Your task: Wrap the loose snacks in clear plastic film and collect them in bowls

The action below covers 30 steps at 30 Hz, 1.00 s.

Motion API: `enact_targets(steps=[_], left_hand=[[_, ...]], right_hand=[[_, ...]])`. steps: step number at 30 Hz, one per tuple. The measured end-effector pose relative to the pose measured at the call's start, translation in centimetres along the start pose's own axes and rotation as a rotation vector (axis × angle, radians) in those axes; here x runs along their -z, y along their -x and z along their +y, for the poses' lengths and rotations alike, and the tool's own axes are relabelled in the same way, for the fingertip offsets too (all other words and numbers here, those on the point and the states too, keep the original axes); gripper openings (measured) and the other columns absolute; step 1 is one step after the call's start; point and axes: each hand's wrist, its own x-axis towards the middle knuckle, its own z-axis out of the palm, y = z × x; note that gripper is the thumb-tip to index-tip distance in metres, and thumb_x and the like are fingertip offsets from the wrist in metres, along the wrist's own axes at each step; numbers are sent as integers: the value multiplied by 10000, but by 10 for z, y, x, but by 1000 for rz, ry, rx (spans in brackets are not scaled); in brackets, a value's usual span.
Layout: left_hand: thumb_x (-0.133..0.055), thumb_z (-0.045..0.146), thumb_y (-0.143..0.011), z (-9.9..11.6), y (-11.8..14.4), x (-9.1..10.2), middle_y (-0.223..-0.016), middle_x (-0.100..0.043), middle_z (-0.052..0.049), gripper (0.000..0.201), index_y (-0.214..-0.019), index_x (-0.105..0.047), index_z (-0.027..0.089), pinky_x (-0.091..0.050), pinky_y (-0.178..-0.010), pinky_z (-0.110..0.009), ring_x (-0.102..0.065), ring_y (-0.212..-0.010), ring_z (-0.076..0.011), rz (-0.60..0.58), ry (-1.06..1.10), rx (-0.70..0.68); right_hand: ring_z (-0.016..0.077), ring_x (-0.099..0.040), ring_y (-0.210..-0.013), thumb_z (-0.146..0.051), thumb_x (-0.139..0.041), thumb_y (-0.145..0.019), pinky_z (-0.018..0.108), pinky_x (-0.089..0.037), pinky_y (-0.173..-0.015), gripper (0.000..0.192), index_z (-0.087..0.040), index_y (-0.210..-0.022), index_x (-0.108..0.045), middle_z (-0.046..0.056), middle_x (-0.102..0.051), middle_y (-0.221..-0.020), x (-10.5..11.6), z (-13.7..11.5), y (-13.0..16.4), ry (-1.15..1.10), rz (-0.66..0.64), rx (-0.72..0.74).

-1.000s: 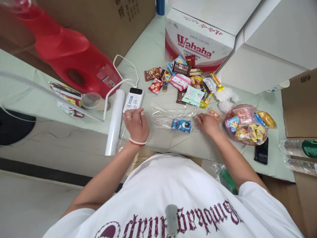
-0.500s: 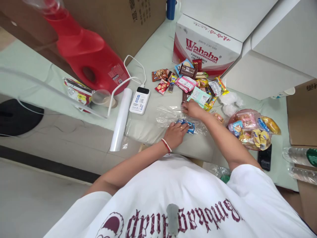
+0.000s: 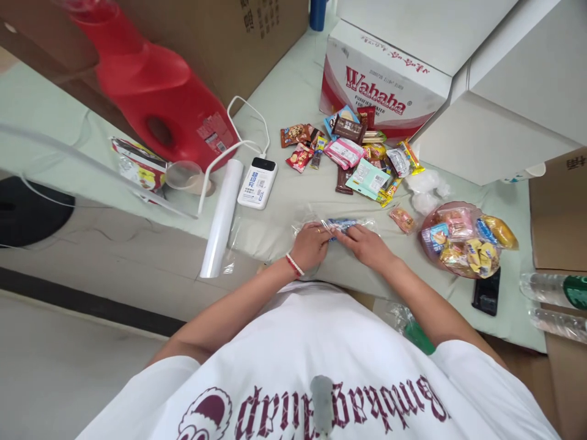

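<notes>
Packet [image 3: 343, 222] lies in clear film [image 3: 301, 216] beneath busy fingers

The left hand [image 3: 312, 245] curls at the blue packet's left end; the right hand [image 3: 367, 245] bends over its near edge. Whether either grips cannot be told. Beyond the packet sits a snack pile [image 3: 343, 153]; left of it, a power bank [image 3: 257, 186].

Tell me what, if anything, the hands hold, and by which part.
Cannot tell: left hand at the left end of the blue packet, right hand at its near side; any grip is hidden.
</notes>
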Motion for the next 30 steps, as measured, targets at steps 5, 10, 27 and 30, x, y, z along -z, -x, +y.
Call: enact_targets(steps=[5, 10, 27, 30], left_hand=[[-454, 182, -843, -21, 19, 20, -905, -808, -44, 306, -753, -742, 237, -599, -900, -389, -758, -904, -208, 362, 512, 157], [-420, 364, -970, -35, -6, 41, -918, -718, -65, 309, -938, -685, 207, -573, -851, -363, -683, -886, -201, 856, 448, 544], [-587, 283, -903, 20, -21, 45, -887, -784, -77, 208, -1025, -686, 147, -492, -581, -256, -710, -648, -160, 61, 918, 685], [-525, 247, -949, 26, -42, 33, -1012, -785, -95, 227, -1057, -709, 170, -505, -654, -273, -718, -766, -176, 56, 686, 611]], right_hand=[[252, -491, -985, -129, -319, -1058, 341, -451, -888, 574, -335, -1550, -531, 85, -593, -1082, -17, -5, -8, -10, -9, 16], [267, -488, -982, -113, -332, -1046, 370, -460, -897, 591, -320, -1564, -527, 105, -585, -1083, -17, -12, -13, 33, -21, 14], [276, -493, -1042, -110, -413, -1022, 418, -500, -942, 519, -282, -1458, -635, 117, -594, -1131, -35, -14, -10, -203, 89, -34], [297, -501, -1197, -106, -403, -1007, 493, -488, -1049, 545, -257, -1494, -593, 142, -588, -1309, -42, -15, 0, -310, 170, -18]])
